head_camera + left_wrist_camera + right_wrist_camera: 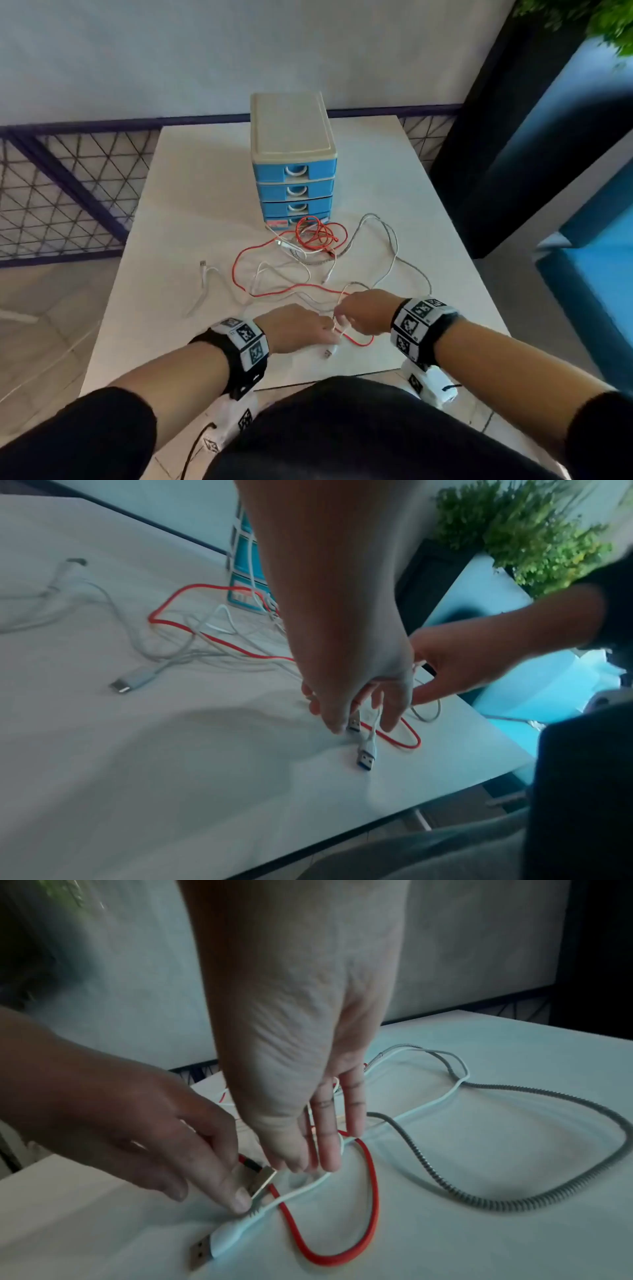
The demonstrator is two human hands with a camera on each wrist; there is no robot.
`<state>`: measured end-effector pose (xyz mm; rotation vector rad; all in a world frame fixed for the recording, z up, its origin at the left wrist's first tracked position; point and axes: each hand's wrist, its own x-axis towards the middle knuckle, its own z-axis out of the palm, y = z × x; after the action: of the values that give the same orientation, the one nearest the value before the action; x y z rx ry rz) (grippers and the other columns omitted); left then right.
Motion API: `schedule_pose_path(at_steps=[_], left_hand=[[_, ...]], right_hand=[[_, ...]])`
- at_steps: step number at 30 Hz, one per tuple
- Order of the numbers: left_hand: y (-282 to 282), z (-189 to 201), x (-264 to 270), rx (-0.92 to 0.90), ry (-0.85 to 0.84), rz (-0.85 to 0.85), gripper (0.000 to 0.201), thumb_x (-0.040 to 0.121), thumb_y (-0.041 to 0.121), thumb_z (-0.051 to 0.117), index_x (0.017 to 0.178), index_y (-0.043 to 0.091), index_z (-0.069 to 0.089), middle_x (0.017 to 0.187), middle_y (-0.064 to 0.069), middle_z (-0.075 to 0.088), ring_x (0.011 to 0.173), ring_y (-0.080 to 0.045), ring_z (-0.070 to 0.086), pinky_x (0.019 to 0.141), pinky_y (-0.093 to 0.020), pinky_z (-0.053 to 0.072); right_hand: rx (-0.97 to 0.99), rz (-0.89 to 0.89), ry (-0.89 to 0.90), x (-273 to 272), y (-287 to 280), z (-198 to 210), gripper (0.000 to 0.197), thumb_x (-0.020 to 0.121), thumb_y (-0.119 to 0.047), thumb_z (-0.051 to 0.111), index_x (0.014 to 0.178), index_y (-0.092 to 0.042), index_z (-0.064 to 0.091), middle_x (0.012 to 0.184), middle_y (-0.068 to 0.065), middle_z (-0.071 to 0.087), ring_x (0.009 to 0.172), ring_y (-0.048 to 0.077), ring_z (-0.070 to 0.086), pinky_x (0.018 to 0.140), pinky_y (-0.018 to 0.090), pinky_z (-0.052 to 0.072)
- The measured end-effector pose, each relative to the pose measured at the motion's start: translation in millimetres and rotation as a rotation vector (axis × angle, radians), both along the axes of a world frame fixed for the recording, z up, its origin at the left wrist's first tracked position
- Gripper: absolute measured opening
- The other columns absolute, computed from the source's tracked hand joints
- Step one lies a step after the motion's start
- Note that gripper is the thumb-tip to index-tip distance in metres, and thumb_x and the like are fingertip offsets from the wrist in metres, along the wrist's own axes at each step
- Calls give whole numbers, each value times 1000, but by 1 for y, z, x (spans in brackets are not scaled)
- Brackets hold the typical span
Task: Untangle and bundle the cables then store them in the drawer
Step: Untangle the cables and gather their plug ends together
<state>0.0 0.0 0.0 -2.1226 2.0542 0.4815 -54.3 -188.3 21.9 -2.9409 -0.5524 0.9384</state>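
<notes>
Bench (191, 212): it carries all our things, so we work low over its near edge.
Drawer unit (293, 161): it stands at the far side with all four drawers closed; we judge storing comes much later.
Cables (318, 253): a red, a white and a grey braided one lie crossed in front of the unit, still tangled; their near ends reach our hands.
Left hand (298, 329): we grip the red cable's metal plug (262, 1180) between thumb and finger, probably to find one free end first.
Right hand (363, 311): our fingers point down, almost straight, over the white cable (428, 1104); whether they pinch it we cannot tell.
White USB plug (366, 753): it lies free on the bench, just beside the fingertips.
</notes>
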Motion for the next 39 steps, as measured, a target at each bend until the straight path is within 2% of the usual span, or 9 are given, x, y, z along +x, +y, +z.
schedule_pose_path(at_steps=[5, 9, 14, 20, 23, 27, 31, 36, 39], left_hand=[[-14, -12, 2, -12, -84, 4, 40, 87, 9, 57, 124, 15, 41, 106, -8, 61, 75, -29, 64, 51, -37, 52], [-25, -9, 10, 35, 23, 171, 25, 96, 23, 40, 117, 17, 52, 103, 1, 59, 94, -30, 62, 73, -41, 52], [-29, -13, 14, -3, 12, 196, 18, 94, 19, 43, 110, 18, 52, 106, -6, 59, 87, -30, 62, 65, -40, 50], [-20, 4, 34, -226, 412, 582, 11, 87, 27, 60, 97, 24, 61, 101, 5, 62, 94, -14, 57, 76, -32, 46], [-18, 17, 49, -429, 593, 760, 19, 89, 20, 62, 106, 20, 67, 99, 5, 62, 90, -10, 58, 80, -23, 46], [-27, 42, 69, -595, 681, 945, 19, 95, 19, 53, 108, 17, 66, 94, 4, 62, 80, -4, 62, 69, -22, 51], [-32, 72, 85, -720, 765, 1030, 17, 97, 13, 48, 101, 18, 63, 84, 6, 65, 74, -3, 63, 65, -19, 51], [-42, 102, 87, -837, 962, 1071, 15, 97, 12, 49, 101, 12, 64, 86, -1, 67, 72, -5, 65, 74, -20, 55], [-46, 110, 84, -894, 1076, 1112, 13, 95, 14, 54, 90, 20, 64, 82, 3, 70, 74, -10, 66, 74, -26, 56]], right_hand=[[-93, 2, -4, -7, 5, -5, 34, 92, -9, 54, 126, -13, 52, 122, 8, 59, 109, 28, 60, 86, 41, 52], [-69, -88, -61, -15, 2, -13, 32, 93, -8, 53, 125, -11, 52, 122, 9, 58, 109, 30, 60, 85, 42, 52], [-121, -20, -144, -23, -4, -20, 30, 97, -7, 47, 125, -13, 53, 124, 11, 52, 111, 30, 56, 77, 39, 48], [37, 88, -345, -24, -32, -23, 17, 80, -5, 67, 91, -18, 62, 94, 5, 63, 80, 25, 63, 56, 34, 49], [197, -149, -326, -9, -38, -6, 20, 91, -3, 45, 105, -15, 52, 97, 7, 64, 86, 30, 62, 71, 38, 49], [566, -573, -347, 20, -37, 14, 15, 97, -3, 36, 99, -17, 40, 89, 4, 65, 75, 24, 60, 67, 27, 42], [835, -902, -409, 52, -28, 41, 7, 99, -14, 39, 101, -15, 46, 71, 2, 55, 62, 22, 55, 67, 42, 49], [984, -922, -554, 79, -8, 73, 21, 100, -24, 44, 89, -13, 58, 58, -10, 48, 54, 11, 46, 56, 27, 38], [1044, -988, -573, 88, 2, 75, 24, 102, -21, 38, 85, -13, 52, 78, 1, 59, 76, 23, 57, 73, 39, 48]])
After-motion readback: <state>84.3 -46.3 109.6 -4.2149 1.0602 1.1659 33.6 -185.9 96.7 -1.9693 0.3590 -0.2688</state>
